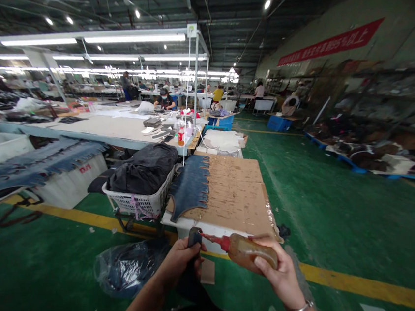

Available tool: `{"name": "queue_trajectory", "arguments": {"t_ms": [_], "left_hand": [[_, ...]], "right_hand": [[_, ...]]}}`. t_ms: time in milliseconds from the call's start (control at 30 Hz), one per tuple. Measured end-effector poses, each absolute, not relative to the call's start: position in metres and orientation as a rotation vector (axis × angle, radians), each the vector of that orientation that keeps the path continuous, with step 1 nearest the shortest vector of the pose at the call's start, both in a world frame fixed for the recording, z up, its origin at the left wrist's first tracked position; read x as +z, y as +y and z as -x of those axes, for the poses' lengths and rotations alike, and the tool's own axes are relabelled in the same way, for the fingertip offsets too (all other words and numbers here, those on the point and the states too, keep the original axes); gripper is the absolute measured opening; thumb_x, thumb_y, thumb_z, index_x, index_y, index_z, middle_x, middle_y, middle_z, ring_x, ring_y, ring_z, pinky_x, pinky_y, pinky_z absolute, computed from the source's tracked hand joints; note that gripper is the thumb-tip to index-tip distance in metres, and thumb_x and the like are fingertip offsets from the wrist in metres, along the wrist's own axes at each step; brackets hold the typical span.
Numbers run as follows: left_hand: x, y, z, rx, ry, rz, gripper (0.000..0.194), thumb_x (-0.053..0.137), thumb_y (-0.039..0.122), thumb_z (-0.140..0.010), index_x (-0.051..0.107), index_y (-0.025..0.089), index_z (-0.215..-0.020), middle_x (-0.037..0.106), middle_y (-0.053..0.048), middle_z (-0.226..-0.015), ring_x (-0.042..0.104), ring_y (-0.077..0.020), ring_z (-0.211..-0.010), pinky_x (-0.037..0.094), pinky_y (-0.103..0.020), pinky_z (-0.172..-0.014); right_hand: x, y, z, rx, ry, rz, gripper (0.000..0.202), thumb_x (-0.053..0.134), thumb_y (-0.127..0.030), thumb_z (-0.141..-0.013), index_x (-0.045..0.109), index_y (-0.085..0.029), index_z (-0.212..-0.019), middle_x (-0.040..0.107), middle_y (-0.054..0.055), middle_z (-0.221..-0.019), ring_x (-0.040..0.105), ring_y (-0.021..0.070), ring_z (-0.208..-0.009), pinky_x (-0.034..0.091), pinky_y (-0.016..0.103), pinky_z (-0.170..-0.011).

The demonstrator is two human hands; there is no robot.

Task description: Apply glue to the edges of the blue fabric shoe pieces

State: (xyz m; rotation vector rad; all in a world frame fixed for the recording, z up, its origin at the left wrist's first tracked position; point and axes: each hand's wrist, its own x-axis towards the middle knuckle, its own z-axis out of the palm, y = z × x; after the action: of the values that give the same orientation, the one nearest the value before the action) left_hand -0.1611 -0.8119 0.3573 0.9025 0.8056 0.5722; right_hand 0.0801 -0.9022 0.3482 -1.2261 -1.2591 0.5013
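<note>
My left hand (pixel 183 257) pinches the upper end of a dark strip of material (pixel 192 285), which hangs down toward my lap. In my right hand (pixel 281 271) lies a translucent bottle (pixel 251 252) of amber liquid, tilted sideways with my fingers wrapped round it. Its red nozzle (pixel 216 239) points left, and the tip is at the strip's top end; whether it touches cannot be made out. Beyond both hands, blue cut pieces (pixel 192 184) with jagged edges lie on the left part of a cardboard-topped surface (pixel 237 192).
A white basket (pixel 138 202) of black material stands left of the cardboard. On the floor lies a clear plastic bag (pixel 130 267). A long worktable (pixel 115 128) runs behind, with several people farther back. Piled pieces (pixel 385 156) lie on blue pallets at right.
</note>
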Motion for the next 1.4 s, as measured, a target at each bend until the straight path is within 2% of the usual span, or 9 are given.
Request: {"name": "queue_trajectory", "arguments": {"t_ms": [200,433,633,733,833,933,1033,1167,1400], "left_hand": [[0.357,-0.812,0.164,0.606,0.79,-0.945,0.044,0.072,0.055,-0.068,0.058,0.015,-0.08,0.051,0.006,-0.045,0.044,-0.0069,-0.038,0.039,-0.019,-0.044],[0.358,-0.811,0.158,0.583,0.843,-1.005,0.05,0.073,0.06,-0.061,0.058,0.015,-0.078,0.052,0.005,-0.048,0.044,-0.0074,-0.041,0.036,-0.019,-0.044],[0.356,-0.809,0.152,0.555,0.825,-1.209,0.048,0.066,0.061,-0.066,0.056,0.016,-0.078,0.048,0.007,-0.046,0.043,-0.0096,-0.039,0.036,-0.021,-0.042],[0.357,-0.807,0.154,0.549,0.881,-1.381,0.037,0.057,0.053,-0.077,0.058,0.016,-0.083,0.048,0.007,-0.046,0.044,-0.0108,-0.041,0.037,-0.022,-0.045],[0.358,-0.803,0.16,0.603,0.978,-1.777,0.028,0.045,0.039,-0.088,0.064,0.018,-0.09,0.055,0.003,-0.051,0.053,-0.0135,-0.048,0.044,-0.023,-0.053],[0.36,-0.796,0.169,0.819,0.997,-2.327,0.029,0.04,0.025,-0.089,0.066,0.019,-0.101,0.069,-0.003,-0.072,0.063,-0.017,-0.067,0.051,-0.028,-0.072],[0.363,-0.79,0.176,0.985,0.9,-2.775,0.034,0.038,0.015,-0.088,0.062,0.016,-0.112,0.07,-0.006,-0.082,0.065,-0.0177,-0.073,0.051,-0.037,-0.087],[0.367,-0.786,0.178,1.026,0.867,-3.031,0.035,0.033,0.011,-0.09,0.06,0.014,-0.111,0.063,-0.002,-0.067,0.061,-0.0156,-0.061,0.052,-0.04,-0.088],[0.365,-0.787,0.177,1.09,0.856,-3.09,0.033,0.032,0.012,-0.092,0.059,0.015,-0.111,0.061,-0.001,-0.067,0.059,-0.014,-0.061,0.05,-0.041,-0.09]], "right_hand": [[0.344,-0.9,-0.084,0.445,-1.261,1.286,0.022,0.073,-0.033,-0.074,0.068,-0.026,-0.094,0.069,0.006,-0.093,0.067,0.0236,-0.086,0.056,0.033,-0.075],[0.355,-0.904,-0.074,0.452,-1.255,1.208,0.023,0.069,-0.04,-0.077,0.067,-0.026,-0.095,0.069,0.006,-0.093,0.067,0.0237,-0.087,0.056,0.032,-0.073],[0.361,-0.891,-0.064,0.41,-1.247,1.276,0.022,0.072,-0.033,-0.074,0.067,-0.025,-0.093,0.07,0.005,-0.091,0.068,0.0234,-0.084,0.055,0.033,-0.073],[0.361,-0.891,-0.074,0.394,-1.143,1.366,0.023,0.073,-0.036,-0.072,0.067,-0.023,-0.09,0.071,0.006,-0.089,0.067,0.0241,-0.083,0.055,0.033,-0.073],[0.362,-0.898,-0.083,0.524,-1.023,1.379,0.028,0.072,-0.042,-0.072,0.066,-0.022,-0.091,0.071,0.005,-0.086,0.067,0.0228,-0.078,0.054,0.031,-0.069],[0.365,-0.905,-0.087,0.664,-0.961,1.326,0.03,0.071,-0.045,-0.073,0.065,-0.022,-0.092,0.07,0.004,-0.084,0.066,0.0215,-0.074,0.052,0.03,-0.066],[0.369,-0.909,-0.086,0.71,-0.972,1.321,0.031,0.072,-0.045,-0.071,0.066,-0.021,-0.089,0.07,0.004,-0.083,0.065,0.0221,-0.074,0.051,0.03,-0.065],[0.372,-0.908,-0.082,0.697,-1.008,1.354,0.029,0.073,-0.045,-0.07,0.068,-0.022,-0.086,0.07,0.003,-0.08,0.064,0.0212,-0.071,0.05,0.028,-0.063],[0.36,-0.914,-0.081,0.749,-1.004,1.376,0.029,0.074,-0.044,-0.069,0.067,-0.022,-0.087,0.069,0.003,-0.081,0.063,0.0211,-0.073,0.049,0.028,-0.066]]}}
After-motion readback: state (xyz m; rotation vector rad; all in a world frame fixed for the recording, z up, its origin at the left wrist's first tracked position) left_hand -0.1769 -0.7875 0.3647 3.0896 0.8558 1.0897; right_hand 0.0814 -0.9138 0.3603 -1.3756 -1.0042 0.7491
